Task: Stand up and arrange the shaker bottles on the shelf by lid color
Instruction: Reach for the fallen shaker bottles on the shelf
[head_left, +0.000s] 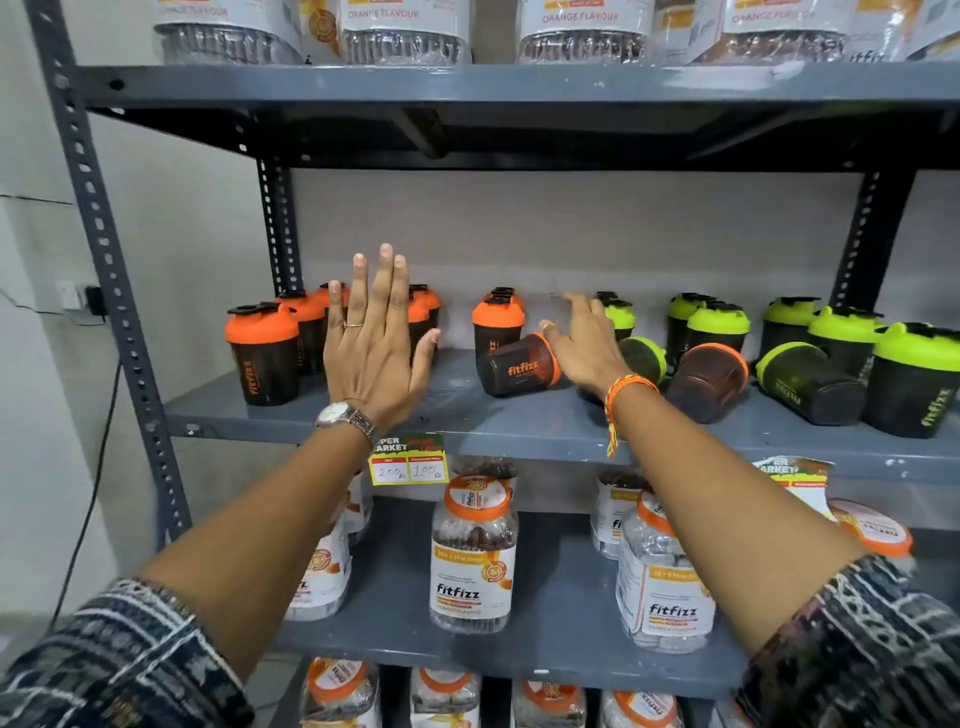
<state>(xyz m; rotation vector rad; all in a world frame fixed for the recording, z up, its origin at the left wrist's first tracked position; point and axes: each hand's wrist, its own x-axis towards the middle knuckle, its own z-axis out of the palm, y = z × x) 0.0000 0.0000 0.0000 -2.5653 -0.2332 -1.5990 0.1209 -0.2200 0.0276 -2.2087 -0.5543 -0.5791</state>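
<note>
Dark shaker bottles fill the grey middle shelf (452, 423). Orange-lidded ones stand at the left (262, 353) and centre (497, 325). Green-lidded ones stand at the right (717, 327). Lying on their sides are an orange-lidded bottle (517, 366), a second orange-lidded one (709, 379), a green-lidded one behind my wrist (644, 358) and another green-lidded one (808, 382). My left hand (371, 345) is raised flat with fingers spread, in front of the left orange group, holding nothing. My right hand (587, 345) reaches with fingers apart, just right of the fallen orange bottle's lid, gripping nothing.
Large clear jars with orange lids (474, 551) stand on the shelf below, more jars on the shelves above and beneath. A yellow price tag (409, 465) hangs on the middle shelf's front edge. The perforated upright (104, 260) and a white wall are at the left.
</note>
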